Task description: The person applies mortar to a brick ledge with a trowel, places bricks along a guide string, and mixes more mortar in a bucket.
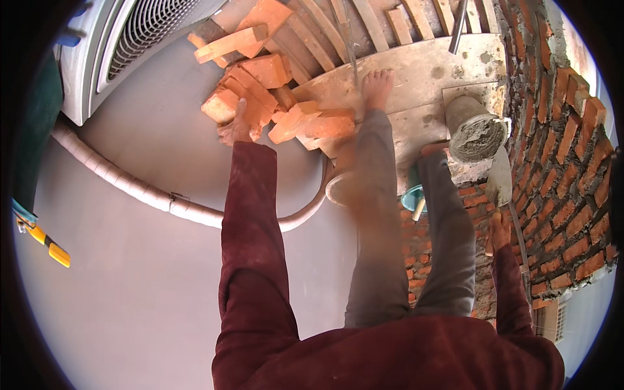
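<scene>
My left hand (236, 128) reaches to the near side of a pile of orange bricks, its fingers closed round a brick (255, 116). Part of that grip is hidden behind the hand. Over by the brick wall, my right hand (499, 232) is closed round the handle of a trowel (500, 181), with the wide, mortar-smeared blade pointing away from me. Just past the blade tip, a bucket (465, 114) of grey mortar (480, 138) leans on the boards. More loose bricks (312, 123) lie to the right of my left hand.
A rough brick wall (552, 188) with wet joints runs along the right. My bare feet (378, 90) stand on a stained plank platform (416, 71). A wrapped pipe (143, 188) curves at the left, below an outdoor fan unit (146, 39). A teal container (413, 197) sits between my legs.
</scene>
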Tool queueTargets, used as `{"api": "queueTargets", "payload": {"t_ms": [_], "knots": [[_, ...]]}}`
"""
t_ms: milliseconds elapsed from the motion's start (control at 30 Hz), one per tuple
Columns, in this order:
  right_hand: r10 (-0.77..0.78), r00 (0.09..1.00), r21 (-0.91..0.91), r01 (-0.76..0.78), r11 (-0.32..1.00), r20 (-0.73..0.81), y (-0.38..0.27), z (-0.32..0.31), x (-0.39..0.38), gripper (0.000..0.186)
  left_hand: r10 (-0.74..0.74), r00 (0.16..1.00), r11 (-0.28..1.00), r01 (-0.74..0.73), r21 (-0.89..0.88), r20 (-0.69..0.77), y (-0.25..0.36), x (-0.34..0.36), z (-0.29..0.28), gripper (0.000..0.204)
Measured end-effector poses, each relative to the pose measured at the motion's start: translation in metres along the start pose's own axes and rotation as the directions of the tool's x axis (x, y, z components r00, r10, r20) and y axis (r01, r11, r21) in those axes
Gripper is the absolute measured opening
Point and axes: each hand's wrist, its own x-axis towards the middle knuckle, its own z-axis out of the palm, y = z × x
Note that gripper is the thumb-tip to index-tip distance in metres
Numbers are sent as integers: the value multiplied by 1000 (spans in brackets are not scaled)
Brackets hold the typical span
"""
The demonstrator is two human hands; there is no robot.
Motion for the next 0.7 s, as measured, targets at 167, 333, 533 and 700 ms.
{"api": "queueTargets", "payload": {"t_ms": [167, 333, 533, 700], "knots": [[-42, 999, -50, 41, 998, -30, -8, 24, -1, 30, -57, 995, 960, 79, 269, -87, 16, -5, 7, 126], [-318, 945, -240, 326, 915, 71, -12, 33, -6, 29, 606, 761, 790, -540, 291, -231, 47, -12, -21, 108], [-93, 994, 72, 88, 993, 56, -50, 60, 3, 26, 766, 640, 599, -679, 425, -58, 25, 12, 3, 101], [-78, 986, 114, 62, 992, 144, -56, 59, 0, 27, 603, 796, 797, -600, 73, -45, 30, -49, -24, 121]]}}
